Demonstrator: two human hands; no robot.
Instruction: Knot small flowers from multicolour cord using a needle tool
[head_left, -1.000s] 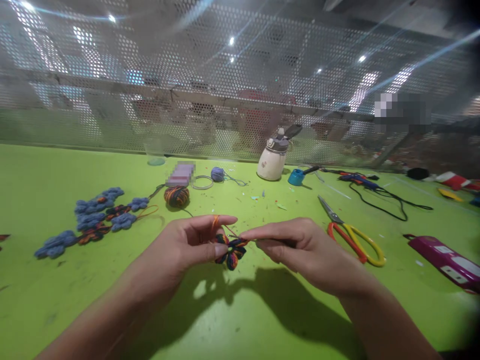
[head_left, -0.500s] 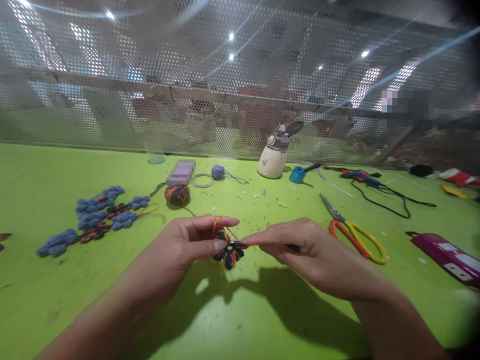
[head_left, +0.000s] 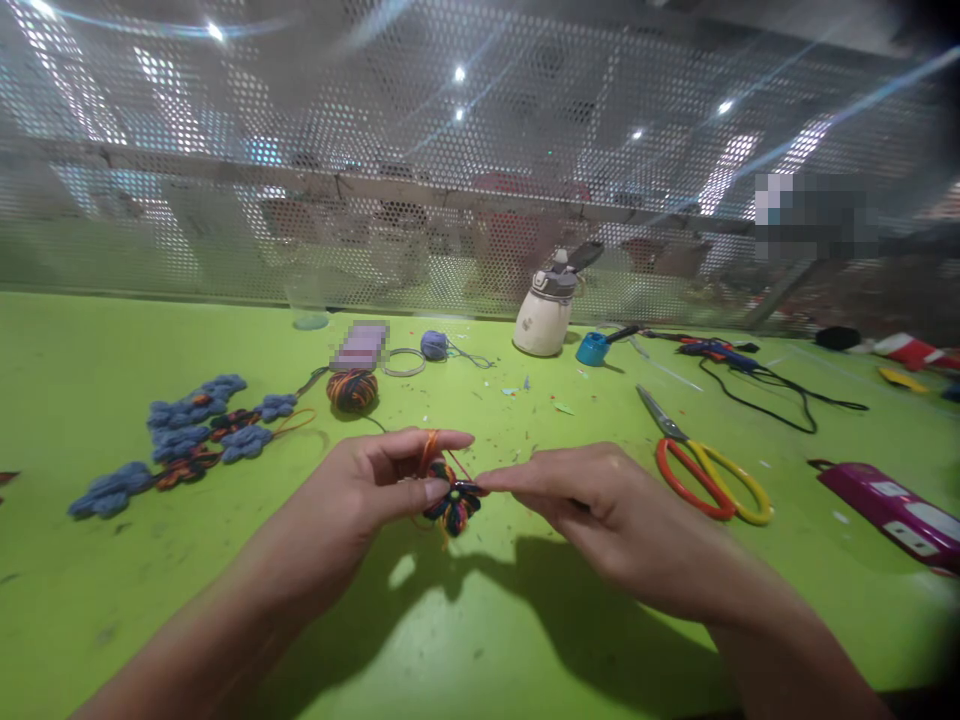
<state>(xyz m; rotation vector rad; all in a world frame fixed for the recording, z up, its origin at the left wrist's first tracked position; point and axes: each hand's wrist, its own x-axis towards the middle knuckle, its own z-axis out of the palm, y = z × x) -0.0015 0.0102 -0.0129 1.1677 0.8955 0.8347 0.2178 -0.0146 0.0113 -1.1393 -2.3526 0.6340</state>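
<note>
Right hand [head_left: 600,510]: lower than a second ago, index fingertip now touching the flower's [head_left: 459,513] right side; cannot tell what its curled fingers grip.
Left hand [head_left: 367,490]: pinching the flower's left edge.
Flower: slightly further left, between both hands.
Strand [head_left: 429,450]: orange, looped round the left index finger.

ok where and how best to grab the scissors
Probably by the red-orange and yellow loops, reaching in from the near side: the scissors lie on the table with both loops toward the camera and the blades pointing away.
</note>
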